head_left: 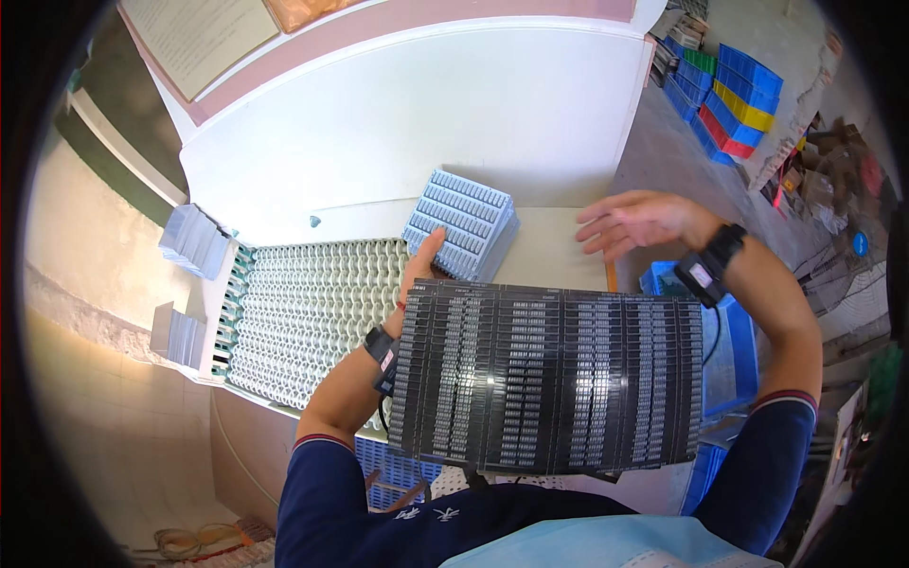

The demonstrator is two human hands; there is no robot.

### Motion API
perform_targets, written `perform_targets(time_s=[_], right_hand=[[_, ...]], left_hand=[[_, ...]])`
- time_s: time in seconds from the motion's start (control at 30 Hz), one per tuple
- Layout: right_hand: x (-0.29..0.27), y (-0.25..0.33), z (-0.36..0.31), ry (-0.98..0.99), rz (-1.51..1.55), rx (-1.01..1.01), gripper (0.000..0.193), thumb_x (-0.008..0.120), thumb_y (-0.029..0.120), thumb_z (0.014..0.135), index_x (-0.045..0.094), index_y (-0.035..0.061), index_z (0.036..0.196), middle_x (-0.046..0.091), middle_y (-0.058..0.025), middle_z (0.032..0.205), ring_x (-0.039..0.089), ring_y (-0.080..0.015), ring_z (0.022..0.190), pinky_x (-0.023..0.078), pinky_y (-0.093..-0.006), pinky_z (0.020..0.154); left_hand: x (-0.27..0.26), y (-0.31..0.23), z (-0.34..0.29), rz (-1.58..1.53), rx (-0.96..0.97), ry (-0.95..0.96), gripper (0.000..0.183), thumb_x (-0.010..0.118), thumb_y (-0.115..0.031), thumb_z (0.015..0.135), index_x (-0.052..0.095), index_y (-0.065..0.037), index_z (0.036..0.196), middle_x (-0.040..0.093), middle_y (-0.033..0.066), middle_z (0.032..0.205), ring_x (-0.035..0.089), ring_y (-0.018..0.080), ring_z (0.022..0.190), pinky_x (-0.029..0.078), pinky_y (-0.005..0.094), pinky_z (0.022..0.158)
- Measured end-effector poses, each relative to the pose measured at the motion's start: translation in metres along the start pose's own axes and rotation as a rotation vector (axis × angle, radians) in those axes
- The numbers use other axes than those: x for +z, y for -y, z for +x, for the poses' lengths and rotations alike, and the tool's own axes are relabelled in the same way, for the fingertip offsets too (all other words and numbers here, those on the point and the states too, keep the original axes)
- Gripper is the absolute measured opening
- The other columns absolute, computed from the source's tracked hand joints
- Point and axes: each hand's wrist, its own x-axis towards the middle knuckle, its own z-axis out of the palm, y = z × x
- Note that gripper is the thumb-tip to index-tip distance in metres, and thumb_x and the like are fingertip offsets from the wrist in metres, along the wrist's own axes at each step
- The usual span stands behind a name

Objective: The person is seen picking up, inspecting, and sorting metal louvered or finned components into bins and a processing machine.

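A light-blue block of stacked trays (459, 222), its top marked with rows of small slots, stands tilted on the white table. My left hand (421, 265) is at its near left corner, with the thumb raised against it; the other fingers are hidden. Nearest to me, a black panel (549, 379) with rows of small silver parts covers the lower part of that hand. Whether the hand touches the panel I cannot tell. My right hand (644, 222) hangs in the air right of the block, fingers stretched out and holding nothing.
A pale grid of many small cups (312, 312) covers the table's left part. Stacks of thin cards (194, 241) stand at its left end. A white upright board (407, 114) closes the back. Blue bins (734, 350) stand at my right, coloured crates (734, 109) farther off.
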Motion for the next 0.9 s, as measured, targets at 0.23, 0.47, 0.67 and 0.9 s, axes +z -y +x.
perform_targets(time_s=[0.23, 0.47, 0.67, 0.9], right_hand=[[-0.018, -0.018, 0.081, 0.185, 0.106, 0.219, 0.082, 0.054, 0.045, 0.084, 0.015, -0.0056, 0.135, 0.027, -0.0268, 0.134, 0.033, -0.0363, 0.124, 0.033, -0.0472, 0.099], [-0.007, -0.010, 0.099, 0.286, -0.014, 0.144, 0.085, 0.049, 0.054, 0.082, 0.019, -0.0068, 0.134, 0.026, -0.0270, 0.135, 0.033, -0.0353, 0.124, 0.034, -0.0471, 0.099], [-0.004, -0.008, 0.101, 0.243, -0.007, 0.144, 0.082, 0.045, 0.057, 0.083, 0.028, -0.0063, 0.131, 0.030, -0.0266, 0.133, 0.036, -0.0345, 0.123, 0.036, -0.0452, 0.097], [-0.007, 0.011, 0.100, 0.105, -0.033, 0.159, 0.075, 0.047, 0.056, 0.083, 0.038, -0.0039, 0.126, 0.044, -0.0250, 0.122, 0.047, -0.0326, 0.112, 0.044, -0.0432, 0.089]], left_hand=[[0.003, 0.008, 0.008, 0.022, 0.079, 0.012, 0.042, 0.049, -0.024, 0.089, 0.038, -0.001, 0.122, 0.053, 0.0124, 0.112, 0.053, 0.0218, 0.105, 0.042, 0.0388, 0.092], [0.003, 0.007, 0.011, 0.078, 0.153, 0.009, 0.034, 0.055, -0.012, 0.085, 0.045, 0.005, 0.113, 0.058, 0.0156, 0.103, 0.061, 0.0208, 0.090, 0.053, 0.0318, 0.077], [0.006, -0.001, 0.006, 0.248, 0.043, -0.035, 0.040, 0.058, -0.019, 0.085, 0.044, 0.003, 0.116, 0.057, 0.0134, 0.105, 0.058, 0.0201, 0.094, 0.051, 0.0331, 0.080], [0.005, 0.001, 0.003, 0.440, -0.161, -0.068, 0.057, 0.051, -0.041, 0.087, 0.034, -0.005, 0.127, 0.046, 0.0149, 0.118, 0.046, 0.0223, 0.110, 0.043, 0.0422, 0.088]])
